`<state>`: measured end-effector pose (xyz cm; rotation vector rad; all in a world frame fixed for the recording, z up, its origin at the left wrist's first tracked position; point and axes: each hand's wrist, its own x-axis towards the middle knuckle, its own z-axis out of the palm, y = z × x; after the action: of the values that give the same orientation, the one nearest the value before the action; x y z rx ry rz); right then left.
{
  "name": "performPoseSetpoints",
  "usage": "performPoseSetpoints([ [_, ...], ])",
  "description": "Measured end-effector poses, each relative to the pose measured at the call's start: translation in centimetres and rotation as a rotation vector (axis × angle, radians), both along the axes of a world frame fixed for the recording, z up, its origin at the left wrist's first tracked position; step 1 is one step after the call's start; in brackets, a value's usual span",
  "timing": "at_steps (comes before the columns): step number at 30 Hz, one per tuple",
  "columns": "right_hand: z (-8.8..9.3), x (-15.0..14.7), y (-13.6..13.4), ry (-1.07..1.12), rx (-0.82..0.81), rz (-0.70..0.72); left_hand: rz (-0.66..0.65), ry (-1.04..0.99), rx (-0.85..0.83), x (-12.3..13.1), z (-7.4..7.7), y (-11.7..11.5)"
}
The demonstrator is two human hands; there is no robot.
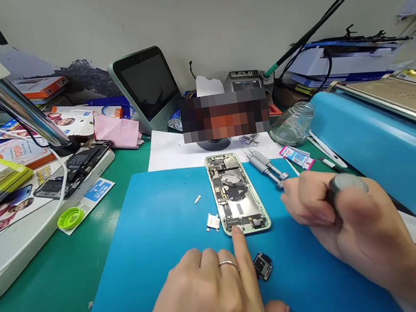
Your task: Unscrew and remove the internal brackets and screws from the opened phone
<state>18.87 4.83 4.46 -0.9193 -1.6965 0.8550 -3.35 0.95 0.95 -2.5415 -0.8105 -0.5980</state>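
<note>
An opened phone (237, 193) with a pale green frame lies on the blue mat, its inner parts showing. My left hand (216, 290) rests in front of it, index finger stretched onto the phone's lower edge, thumb apart, other fingers curled, holding nothing. To the right of the phone, my right hand (342, 219) is raised and closed around a screwdriver (347, 184); its dark grip and round grey end show, slightly blurred, and the tip is hidden. A small black camera module (263, 266) sits beside my left index finger. Left of the phone lie a metal plate (213, 222) and a small strip (198, 199).
Grey screwdrivers (266, 165) lie right of the phone, near a glass jar (293, 125). A blue machine (381, 161) borders the right side. Another opened phone (80, 164) rests on a white stand base at left. A smart display (148, 84) stands behind.
</note>
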Motion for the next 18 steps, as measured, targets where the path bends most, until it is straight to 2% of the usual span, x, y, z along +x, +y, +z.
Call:
performPoseSetpoints([
  [5, -0.3, 0.0, -0.4, -0.111, 0.141, 0.144, -0.063, -0.041, -0.011, -0.1, 1.0, 0.0],
  [10, -0.4, 0.4, -0.2, -0.25, 0.245, 0.188, -0.196, -0.006, 0.012, -0.1, 1.5, 0.3],
  [15, -0.4, 0.4, -0.2, -0.291, 0.301, 0.222, -0.123, -0.121, -0.096, 0.0, 0.9, 0.3],
  [18, -0.6, 0.5, -0.3, -0.335, 0.347, 0.219, -0.103, -0.164, -0.252, 0.2, 0.8, 0.6],
])
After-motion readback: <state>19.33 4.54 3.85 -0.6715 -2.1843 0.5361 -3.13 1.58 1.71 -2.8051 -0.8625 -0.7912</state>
